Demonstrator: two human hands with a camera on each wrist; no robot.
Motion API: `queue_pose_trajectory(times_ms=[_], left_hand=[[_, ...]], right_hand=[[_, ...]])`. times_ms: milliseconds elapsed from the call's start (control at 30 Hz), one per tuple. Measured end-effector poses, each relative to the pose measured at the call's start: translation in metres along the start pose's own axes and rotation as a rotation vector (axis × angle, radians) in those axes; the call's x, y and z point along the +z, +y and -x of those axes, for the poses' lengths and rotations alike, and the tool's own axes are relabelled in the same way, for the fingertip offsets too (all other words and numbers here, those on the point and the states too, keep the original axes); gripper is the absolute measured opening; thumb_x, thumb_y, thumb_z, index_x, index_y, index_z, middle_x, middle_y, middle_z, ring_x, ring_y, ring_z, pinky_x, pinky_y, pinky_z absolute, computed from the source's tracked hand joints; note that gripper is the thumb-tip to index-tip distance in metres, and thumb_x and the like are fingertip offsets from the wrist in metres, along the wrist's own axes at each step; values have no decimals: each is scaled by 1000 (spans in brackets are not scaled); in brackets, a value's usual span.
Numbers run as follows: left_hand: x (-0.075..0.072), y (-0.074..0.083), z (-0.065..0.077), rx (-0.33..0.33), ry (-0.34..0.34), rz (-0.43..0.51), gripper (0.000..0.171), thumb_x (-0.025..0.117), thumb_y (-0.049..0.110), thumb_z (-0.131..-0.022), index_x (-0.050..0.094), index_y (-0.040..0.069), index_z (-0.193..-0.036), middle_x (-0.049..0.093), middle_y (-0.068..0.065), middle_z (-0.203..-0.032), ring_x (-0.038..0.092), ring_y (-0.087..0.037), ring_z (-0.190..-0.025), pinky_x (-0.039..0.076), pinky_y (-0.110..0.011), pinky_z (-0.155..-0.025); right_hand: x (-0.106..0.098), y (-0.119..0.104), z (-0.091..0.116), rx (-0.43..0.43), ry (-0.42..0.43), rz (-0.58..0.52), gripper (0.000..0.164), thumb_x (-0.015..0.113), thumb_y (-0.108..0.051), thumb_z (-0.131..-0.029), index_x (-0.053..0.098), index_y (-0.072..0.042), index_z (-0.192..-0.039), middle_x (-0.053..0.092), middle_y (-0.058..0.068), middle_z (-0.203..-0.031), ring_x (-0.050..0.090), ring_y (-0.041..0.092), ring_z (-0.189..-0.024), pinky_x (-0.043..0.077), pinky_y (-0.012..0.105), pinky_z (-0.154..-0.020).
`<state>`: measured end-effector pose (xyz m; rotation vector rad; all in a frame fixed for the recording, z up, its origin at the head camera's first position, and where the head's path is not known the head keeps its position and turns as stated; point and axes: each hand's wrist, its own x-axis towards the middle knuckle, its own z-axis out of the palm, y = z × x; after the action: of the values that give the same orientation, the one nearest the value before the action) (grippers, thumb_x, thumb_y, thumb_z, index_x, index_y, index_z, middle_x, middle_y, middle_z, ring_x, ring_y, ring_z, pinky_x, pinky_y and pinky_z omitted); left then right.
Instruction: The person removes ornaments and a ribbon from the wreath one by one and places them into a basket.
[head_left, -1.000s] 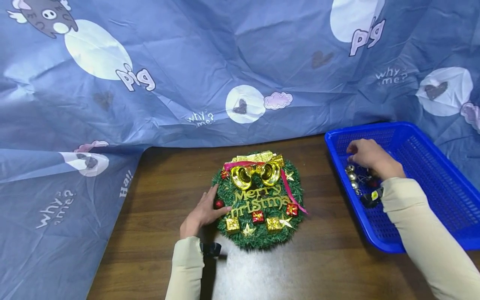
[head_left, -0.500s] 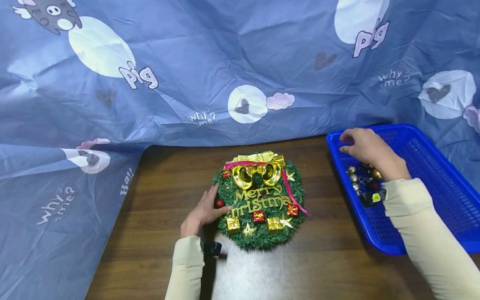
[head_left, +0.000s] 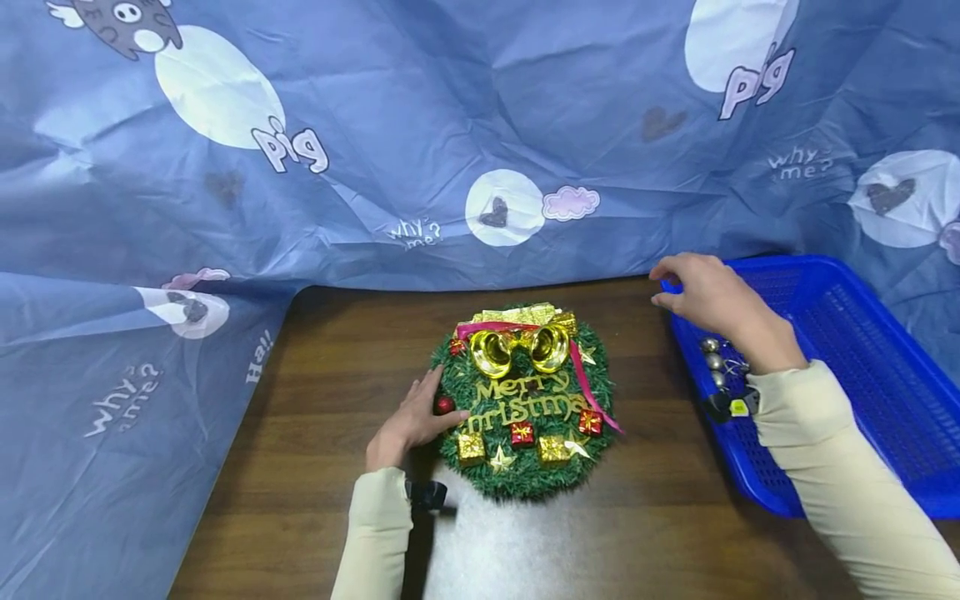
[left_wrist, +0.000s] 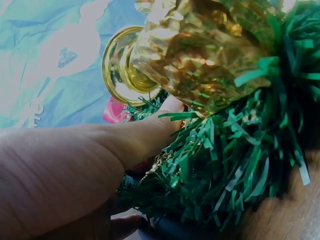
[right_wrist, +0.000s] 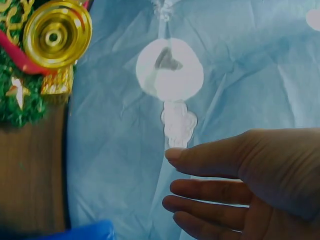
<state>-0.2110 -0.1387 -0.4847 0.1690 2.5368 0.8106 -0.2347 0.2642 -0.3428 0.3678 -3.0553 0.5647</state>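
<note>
A green tinsel wreath [head_left: 525,465] lies on the table, bearing gold bells [head_left: 549,348], gold "Merry Christmas" lettering [head_left: 522,408], small gift boxes, stars and a pink ribbon. At its left edge my left hand [head_left: 408,425] holds it, thumb over the top and fingers along the rim, close to a red ball [head_left: 445,405]. In the left wrist view the thumb [left_wrist: 145,137] presses into the tinsel, and most fingers are hidden. My right hand [head_left: 705,292] hovers over the basket's near-left rim, thumb and fingers apart, holding nothing; the right wrist view shows the gap between them.
The blue plastic basket [head_left: 757,492] stands at the right. Several silver balls [head_left: 714,362] lie along its left side, partly covered by my right arm. Behind the wooden table [head_left: 322,375] hangs a printed blue cloth [head_left: 375,108].
My right hand has risen out of the basket and moved left toward its rim. The left hand stays on the wreath. The head view has shifted slightly.
</note>
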Motion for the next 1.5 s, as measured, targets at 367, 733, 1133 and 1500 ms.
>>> queue_pose_trajectory(times_ms=[367,733,1133,1500], left_hand=[[-1,-1,1,-2,5,4,94,65,46,-88,5,20,-156,5,-9,-162,2,-35,-148,11,-61,-116],[0,-3,-1,3,8,-6,95,65,47,-88,4,20,-156,6,-8,-162,2,-34,-148,11,-60,-117],[-1,-5,-1,5,12,-14,94,64,49,-87,4,21,-156,4,-7,-162,1,-33,-148,10,-58,-118],[-2,-5,-2,4,25,-8,94,65,48,-87,7,20,-156,7,-9,-162,4,-34,-148,12,-58,-118]], right_hand=[[10,-39,-7,-130,0,-18,28,69,-11,-85,64,2,-110,66,21,-108,61,38,-100,47,52,-87],[31,-72,-21,-160,-78,-47,30,67,-12,-87,63,0,-114,64,19,-114,60,36,-105,47,51,-92],[65,-116,-35,-223,-170,-43,32,68,-18,-88,63,-6,-117,62,13,-120,59,32,-110,50,48,-91],[104,-159,-42,-364,-278,16,31,68,-18,-89,65,-8,-118,63,8,-122,60,25,-112,51,42,-95]])
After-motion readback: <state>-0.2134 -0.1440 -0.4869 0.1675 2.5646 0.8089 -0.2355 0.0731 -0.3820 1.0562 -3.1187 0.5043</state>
